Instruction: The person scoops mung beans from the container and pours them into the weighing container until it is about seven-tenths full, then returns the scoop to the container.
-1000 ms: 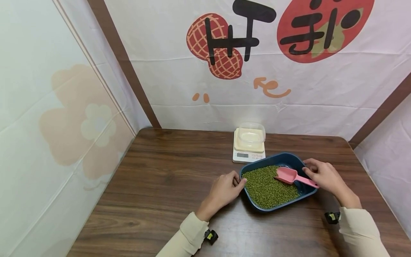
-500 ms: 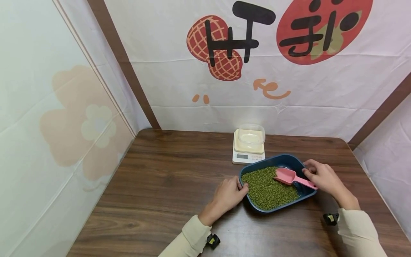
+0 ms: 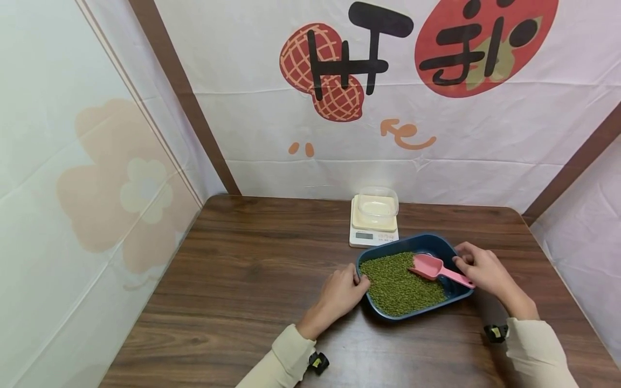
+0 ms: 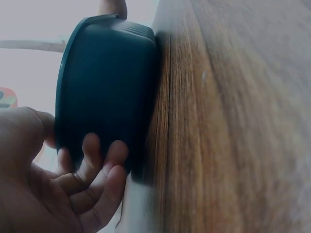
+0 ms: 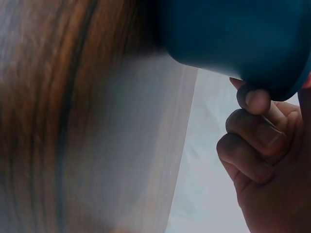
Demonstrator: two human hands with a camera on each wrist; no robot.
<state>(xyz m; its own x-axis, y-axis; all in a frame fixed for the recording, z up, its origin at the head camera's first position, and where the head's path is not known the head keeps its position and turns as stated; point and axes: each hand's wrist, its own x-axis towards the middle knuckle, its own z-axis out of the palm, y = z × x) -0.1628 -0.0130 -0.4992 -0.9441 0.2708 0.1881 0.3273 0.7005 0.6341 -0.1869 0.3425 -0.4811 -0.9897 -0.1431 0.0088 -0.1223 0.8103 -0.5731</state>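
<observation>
A dark blue plastic basin (image 3: 439,248) sits at a slant on the wooden table, holding green mung beans (image 3: 400,285) heaped toward its left. On the beans lies a pink scoop (image 3: 428,267), its handle pointing to the right end. My left hand (image 3: 339,292) grips the basin's left end, thumb at the rim; the left wrist view shows several fingertips (image 4: 116,150) against the outer wall. At the opposite end my right hand (image 3: 487,272) pinches the rim near the scoop handle. In the right wrist view its fingers (image 5: 250,141) are curled beneath the basin's corner.
Just behind the basin stands a white kitchen scale (image 3: 372,237) with a clear plastic container (image 3: 378,200) on it. The brown table (image 3: 262,258) meets a printed cloth backdrop (image 3: 271,124) at the rear, with cloth at both sides.
The basin has shifted slightly to the left relative to the scale, both hands moving with it. The scoop and beans have stayed in place inside.
</observation>
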